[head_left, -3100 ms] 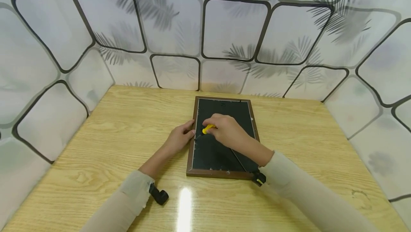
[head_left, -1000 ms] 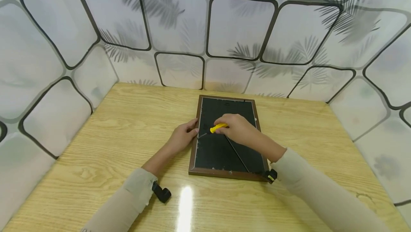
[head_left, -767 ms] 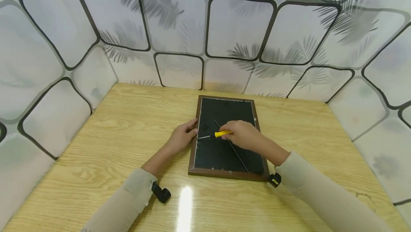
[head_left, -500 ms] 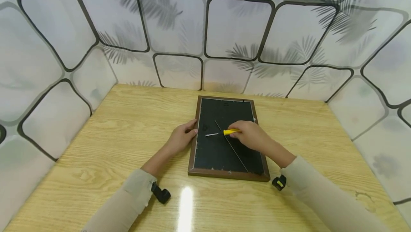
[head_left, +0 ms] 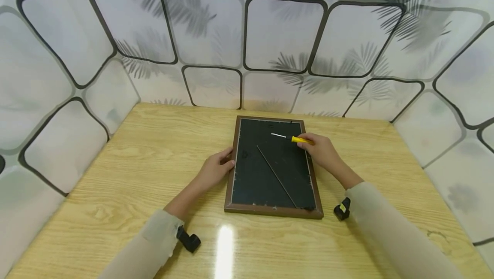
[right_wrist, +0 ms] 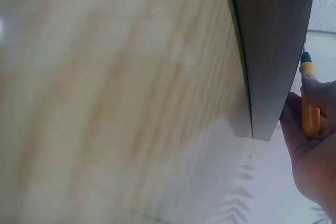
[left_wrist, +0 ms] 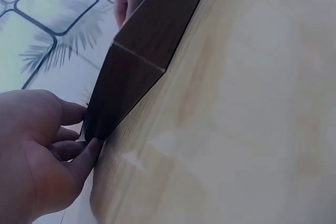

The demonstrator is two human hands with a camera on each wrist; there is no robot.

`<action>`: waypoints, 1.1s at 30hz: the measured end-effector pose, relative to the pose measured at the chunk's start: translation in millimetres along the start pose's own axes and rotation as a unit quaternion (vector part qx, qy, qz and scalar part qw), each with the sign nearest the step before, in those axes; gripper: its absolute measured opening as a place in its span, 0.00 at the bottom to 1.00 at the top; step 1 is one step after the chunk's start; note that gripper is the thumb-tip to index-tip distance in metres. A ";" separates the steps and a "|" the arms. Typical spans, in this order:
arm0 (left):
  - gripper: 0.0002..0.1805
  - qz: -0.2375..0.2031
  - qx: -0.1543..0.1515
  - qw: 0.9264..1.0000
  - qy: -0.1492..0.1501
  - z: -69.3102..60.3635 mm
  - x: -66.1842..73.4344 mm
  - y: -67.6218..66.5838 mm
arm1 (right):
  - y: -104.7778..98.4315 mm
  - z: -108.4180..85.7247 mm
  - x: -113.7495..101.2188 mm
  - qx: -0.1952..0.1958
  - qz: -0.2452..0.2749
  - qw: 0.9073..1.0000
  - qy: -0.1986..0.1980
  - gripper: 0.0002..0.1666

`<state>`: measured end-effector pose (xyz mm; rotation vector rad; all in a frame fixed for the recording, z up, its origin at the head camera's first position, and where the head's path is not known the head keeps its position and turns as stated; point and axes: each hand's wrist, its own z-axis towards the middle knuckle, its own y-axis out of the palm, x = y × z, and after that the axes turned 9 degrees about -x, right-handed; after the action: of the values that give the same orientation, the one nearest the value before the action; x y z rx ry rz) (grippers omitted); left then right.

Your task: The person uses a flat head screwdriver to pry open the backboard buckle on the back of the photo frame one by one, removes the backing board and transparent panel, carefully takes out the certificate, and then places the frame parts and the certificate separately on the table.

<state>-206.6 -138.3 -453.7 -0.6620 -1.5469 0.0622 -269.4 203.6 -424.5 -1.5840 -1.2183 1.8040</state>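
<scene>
"Where is the framed board placed?"

"It is laid flat on the worktop, near the far edge, about midway between the two far corners. Across it a thin rod is slanted."

"And how are the hands set?"

"The board's left side is touched by the left hand, finger and thumb apart. The yellow-handled screwdriver is gripped by the right hand, its shaft pointed left over the board's far part; whether its tip touches cannot be told."

a pale backdrop with dark outlines and grey fronds rises behind a wooden table.
</scene>
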 end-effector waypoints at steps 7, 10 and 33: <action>0.31 0.000 0.002 1.000 -0.005 -14.3 3.6 5.2 | -4.6 7.8 10.3 0.008 -0.001 1.000 0.007 0.22; 0.31 -0.008 -0.002 1.000 -0.012 -19.3 5.1 7.8 | -5.4 8.4 11.4 -0.003 0.002 1.000 0.017 0.21; 0.28 -0.026 -0.023 0.999 0.015 7.5 4.3 -3.0 | -6.9 -34.8 20.3 -0.003 -0.010 0.999 0.039 0.22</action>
<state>-214.4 -136.3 -449.4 -0.6566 -1.5398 -0.0214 -242.9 234.5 -428.4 -1.6229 -1.2019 1.7114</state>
